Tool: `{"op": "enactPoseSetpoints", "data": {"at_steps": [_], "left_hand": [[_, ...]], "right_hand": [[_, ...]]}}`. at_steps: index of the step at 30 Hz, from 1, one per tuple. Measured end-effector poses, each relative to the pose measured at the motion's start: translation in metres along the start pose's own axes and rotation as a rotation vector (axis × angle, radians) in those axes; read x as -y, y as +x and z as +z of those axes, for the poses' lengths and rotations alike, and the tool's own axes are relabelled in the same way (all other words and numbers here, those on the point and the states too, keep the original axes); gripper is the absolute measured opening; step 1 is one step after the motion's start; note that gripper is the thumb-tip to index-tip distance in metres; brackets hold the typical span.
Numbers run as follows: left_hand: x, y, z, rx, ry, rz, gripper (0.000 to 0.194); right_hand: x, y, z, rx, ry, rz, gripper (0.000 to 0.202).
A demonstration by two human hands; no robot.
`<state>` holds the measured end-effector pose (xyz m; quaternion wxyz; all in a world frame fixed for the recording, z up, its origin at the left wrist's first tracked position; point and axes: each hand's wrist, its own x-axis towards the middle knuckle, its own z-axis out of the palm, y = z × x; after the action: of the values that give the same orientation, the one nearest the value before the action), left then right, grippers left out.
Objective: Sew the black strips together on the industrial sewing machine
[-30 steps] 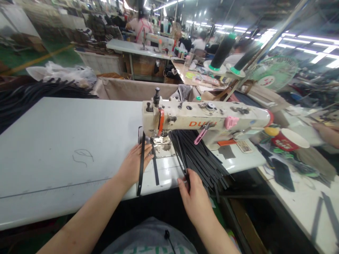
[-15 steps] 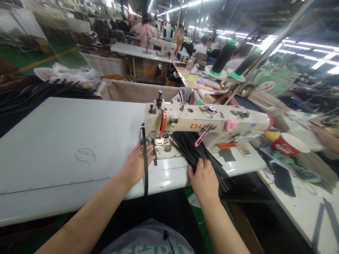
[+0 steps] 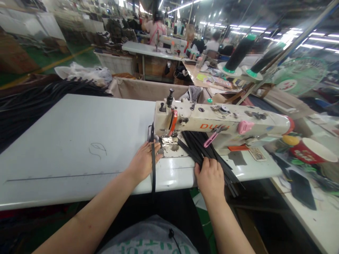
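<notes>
- White laminate covers the table (image 3: 66, 141); a faint pen doodle (image 3: 97, 150) marks its bare part, and a cream sewing machine (image 3: 217, 121) stands on the right end.
- Left hand (image 3: 144, 162) lies flat with fingers open, pressing a black strap (image 3: 153, 165) that runs from under the needle over the table edge and hangs down.
- Right hand (image 3: 210, 176) rests palm-down, its grip loose, on a pile of black straps (image 3: 209, 151) under the machine arm.
- More straps (image 3: 39, 100) are heaped beyond the far left edge.
- Around: a red paper cup (image 3: 312, 151), thread cones (image 3: 239, 53), a fan (image 3: 299, 76), other sewing stations and ceiling tube lights.
</notes>
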<state>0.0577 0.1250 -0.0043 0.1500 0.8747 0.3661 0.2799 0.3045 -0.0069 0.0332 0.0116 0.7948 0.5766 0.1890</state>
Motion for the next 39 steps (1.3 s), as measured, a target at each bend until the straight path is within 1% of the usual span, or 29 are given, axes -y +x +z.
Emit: {"op": "enactPoseSetpoints", "data": {"at_steps": [6,10,16,19,23,27,30,32,33,34,36,37,39], "left_hand": [[0.001,0.001,-0.001,0.034,0.040,0.014,0.041],[0.000,0.002,-0.001,0.062,0.052,-0.010,0.044],[-0.004,0.002,0.000,0.065,0.075,-0.022,0.044],[-0.003,0.002,0.001,0.038,0.060,-0.036,0.042],[0.005,0.001,0.005,-0.049,0.008,-0.060,0.034],[0.012,0.001,0.008,-0.115,-0.052,-0.074,0.031],[0.013,0.002,0.008,-0.132,-0.072,-0.090,0.029],[0.012,0.002,0.009,-0.132,-0.080,-0.107,0.029],[0.012,0.002,0.009,-0.130,-0.084,-0.114,0.029],[0.011,0.002,0.008,-0.130,-0.088,-0.119,0.030],[0.011,0.002,0.008,-0.137,-0.089,-0.121,0.029],[0.011,0.002,0.008,-0.142,-0.090,-0.116,0.029],[0.012,0.002,0.007,-0.148,-0.094,-0.103,0.027]], "right_hand": [[0.000,0.005,-0.003,0.050,-0.021,-0.038,0.015],[0.001,0.009,-0.007,0.115,0.027,-0.008,0.014],[0.006,0.013,-0.008,0.174,0.089,0.052,0.011],[0.007,0.016,-0.010,0.214,0.160,0.102,0.012],[0.004,0.026,-0.011,0.276,0.333,0.174,0.010],[-0.003,0.039,-0.013,0.360,0.614,0.280,0.005],[-0.005,0.041,-0.022,0.449,0.917,0.333,0.014],[-0.003,0.035,-0.029,0.501,1.098,0.345,0.023],[-0.001,0.030,-0.033,0.524,1.216,0.374,0.025],[0.002,0.023,-0.037,0.548,1.360,0.424,0.026],[0.009,0.007,-0.041,0.585,1.760,0.617,0.026],[0.013,-0.003,-0.042,0.593,1.921,0.711,0.028],[0.022,-0.023,-0.042,0.624,2.097,0.823,0.030]]}}
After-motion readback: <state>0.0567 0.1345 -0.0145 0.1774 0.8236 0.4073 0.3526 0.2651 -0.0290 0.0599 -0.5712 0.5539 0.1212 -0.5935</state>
